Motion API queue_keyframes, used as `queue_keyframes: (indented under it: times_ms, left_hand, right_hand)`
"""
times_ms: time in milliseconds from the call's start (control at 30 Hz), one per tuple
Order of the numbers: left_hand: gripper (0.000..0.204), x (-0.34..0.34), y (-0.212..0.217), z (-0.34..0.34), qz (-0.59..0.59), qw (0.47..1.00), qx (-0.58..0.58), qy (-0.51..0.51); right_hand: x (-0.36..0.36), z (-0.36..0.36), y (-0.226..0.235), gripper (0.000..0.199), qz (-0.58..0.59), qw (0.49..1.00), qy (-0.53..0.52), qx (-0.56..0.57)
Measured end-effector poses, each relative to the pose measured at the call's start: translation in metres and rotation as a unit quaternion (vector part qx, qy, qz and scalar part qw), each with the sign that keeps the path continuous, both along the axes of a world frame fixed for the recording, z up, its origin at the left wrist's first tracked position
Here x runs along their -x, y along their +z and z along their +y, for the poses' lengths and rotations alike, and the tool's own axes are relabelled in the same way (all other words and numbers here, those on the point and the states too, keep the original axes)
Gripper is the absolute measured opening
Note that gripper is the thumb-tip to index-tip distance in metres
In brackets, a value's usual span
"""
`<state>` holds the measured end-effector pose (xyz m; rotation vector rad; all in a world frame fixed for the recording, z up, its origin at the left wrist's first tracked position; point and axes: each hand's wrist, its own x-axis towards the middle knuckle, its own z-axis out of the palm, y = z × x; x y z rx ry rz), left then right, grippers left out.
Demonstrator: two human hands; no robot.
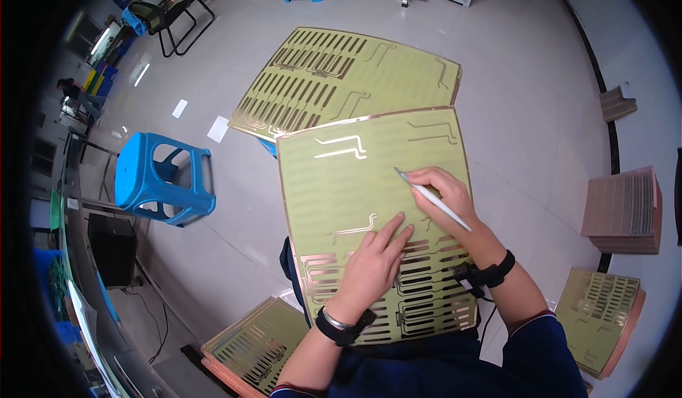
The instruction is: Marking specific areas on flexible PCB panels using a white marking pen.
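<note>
A large yellow-green circuit panel (334,199) with copper tracks and slots lies across my lap. My left hand (375,259) rests on it with fingers stretched out and pressing lightly on its surface, near the middle tracks. In my right hand (446,193) is a slim white-handled craft knife (442,207), held like a pen. Its grey pointed tip is at or just over the plain part of the panel; whether it touches, I cannot tell. Beyond it, a similar panel (398,78) lies partly under the far edge of the one on my lap.
A blue plastic stool (142,170) stands at the left. Panel stacks sit low at the left (266,334) and right (597,313). Another pinkish stack (621,213) leans by the right wall. At the far left are a chair (167,18) and a person (74,96).
</note>
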<state>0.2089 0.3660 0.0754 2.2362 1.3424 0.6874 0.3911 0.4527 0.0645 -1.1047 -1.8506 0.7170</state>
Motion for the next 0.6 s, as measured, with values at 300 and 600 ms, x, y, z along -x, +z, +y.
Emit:
queue_keyframes:
  times_ms: [300,600]
  left_hand:
    - [0.044,0.002,-0.002,-0.001,-0.013,1.0,0.0,-0.005]
    - [0.051,0.005,-0.003,-0.004,-0.016,1.0,0.006,-0.009]
  right_hand:
    - [0.021,0.009,0.015,0.015,0.034,0.997,0.046,0.048]
    - [0.031,0.017,0.002,0.015,0.013,0.998,0.054,0.015]
